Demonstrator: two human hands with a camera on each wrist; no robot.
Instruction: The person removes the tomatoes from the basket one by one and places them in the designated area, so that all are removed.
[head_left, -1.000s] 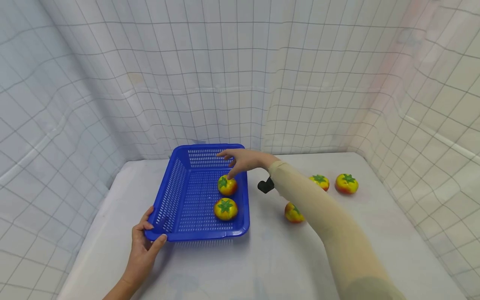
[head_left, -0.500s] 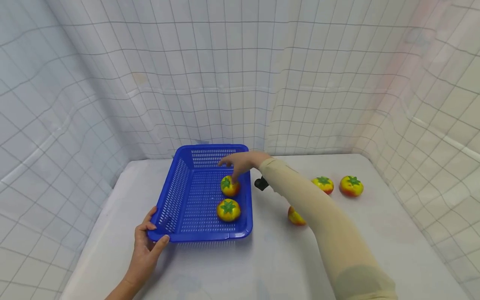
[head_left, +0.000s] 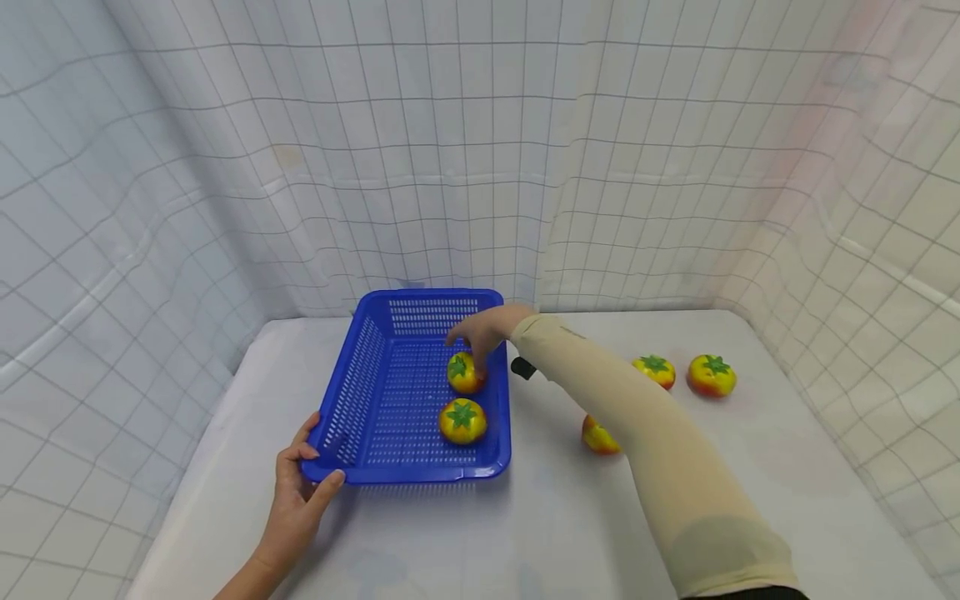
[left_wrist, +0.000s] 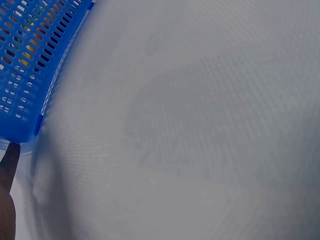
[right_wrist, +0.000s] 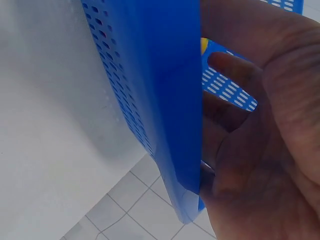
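A blue plastic basket [head_left: 375,477] with slotted walls stands on the white table, left of centre. My left hand [head_left: 291,504] grips its near left corner, thumb on the front rim and fingers along the left side. Two yellow-red toy tomatoes with green leaf tops lie inside along the right wall. Over the farther tomato [head_left: 461,372] my right hand [head_left: 483,333] reaches down, thumb at its right side and other fingers bent loosely above and beyond it. The nearer tomato [head_left: 462,422] is untouched. In the right wrist view the basket wall [right_wrist: 175,90] partly covers the fingers.
Right of the basket lie three more toy tomatoes: one [head_left: 600,437] partly behind the right sleeve [head_left: 637,408], one [head_left: 654,370] behind it, and one [head_left: 711,376] farther right. White grid-patterned curtains [head_left: 465,150] enclose the table [head_left: 555,533] at the back and sides.
My right hand has lowered over the farther tomato, its thumb passing from the top to the right side. Relative to the basket, the tomatoes have stayed put. My left hand keeps its grip.
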